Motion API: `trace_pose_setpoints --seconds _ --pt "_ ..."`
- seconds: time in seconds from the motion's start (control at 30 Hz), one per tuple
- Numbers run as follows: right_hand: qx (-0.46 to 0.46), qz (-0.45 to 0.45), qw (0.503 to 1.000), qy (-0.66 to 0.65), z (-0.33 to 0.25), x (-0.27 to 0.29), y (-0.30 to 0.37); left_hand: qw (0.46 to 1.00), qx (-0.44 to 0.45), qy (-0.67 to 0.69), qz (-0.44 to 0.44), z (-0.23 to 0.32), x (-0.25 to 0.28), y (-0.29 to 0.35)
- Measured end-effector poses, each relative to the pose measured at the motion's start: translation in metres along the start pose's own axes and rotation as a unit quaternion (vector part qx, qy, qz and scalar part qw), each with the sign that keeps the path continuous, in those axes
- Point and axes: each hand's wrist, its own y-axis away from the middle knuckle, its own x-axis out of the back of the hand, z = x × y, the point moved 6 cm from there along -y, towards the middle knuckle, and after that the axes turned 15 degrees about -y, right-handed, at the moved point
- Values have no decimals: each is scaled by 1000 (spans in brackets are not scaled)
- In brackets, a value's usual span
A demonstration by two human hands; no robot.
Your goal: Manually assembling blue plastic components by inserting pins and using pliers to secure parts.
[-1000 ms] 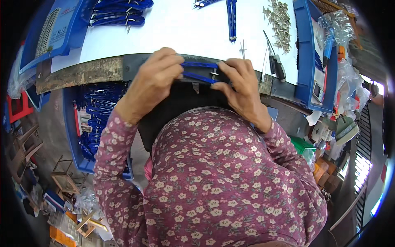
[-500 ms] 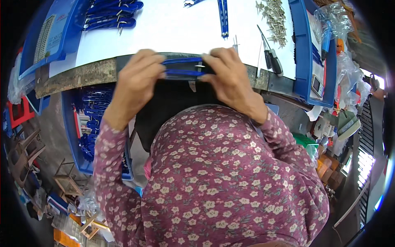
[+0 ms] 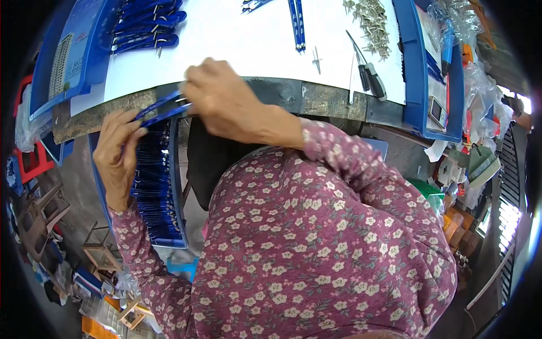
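My left hand [image 3: 117, 146] and my right hand [image 3: 223, 101] hold opposite ends of a blue two-armed piece [image 3: 161, 109] with a bit of shiny metal at its right end. The piece is tilted at the table's front edge, above the blue bin [image 3: 179, 217]. My left fingers pinch its left end. The right fingers close round the other end and hide part of it. Many similar blue pieces [image 3: 155, 192] lie in that bin. Further pieces are piled on the white tabletop as a blue stack [image 3: 148, 28], and a narrow blue pair [image 3: 297, 28] lies near the middle.
A heap of small metal pins [image 3: 370, 28] lies at the back right. Near it are a black-handled tool [image 3: 375, 82] and a loose pin [image 3: 317, 60]. Blue trays stand left [image 3: 87, 70] and right [image 3: 418, 85]. The table's worn front edge [image 3: 324, 100] runs before me.
Both hands have moved left with the blue piece, from in front of my body to above the bin. The piece now slants, its left end lower.
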Motion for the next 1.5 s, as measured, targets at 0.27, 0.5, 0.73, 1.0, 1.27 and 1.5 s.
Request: trace_pose_setpoints --seconds 0.27,0.5,0.73,1.0,1.27,1.5 --pt "-137 17 990 20 13 75 80 980 -143 135 -32 79 -56 -34" --pt "-61 8 997 -36 6 13 28 998 -42 33 16 18 -15 -9" --pt "-42 8 999 -29 3 23 28 998 -41 44 19 23 -13 -3" --pt "-108 34 993 15 9 71 80 976 -182 116 14 74 -58 -33" --pt "26 46 997 -48 -5 1 9 998 -55 9 18 5 -4 0" --pt "-51 27 998 -21 4 42 50 992 -112 52 31 49 -21 -14"
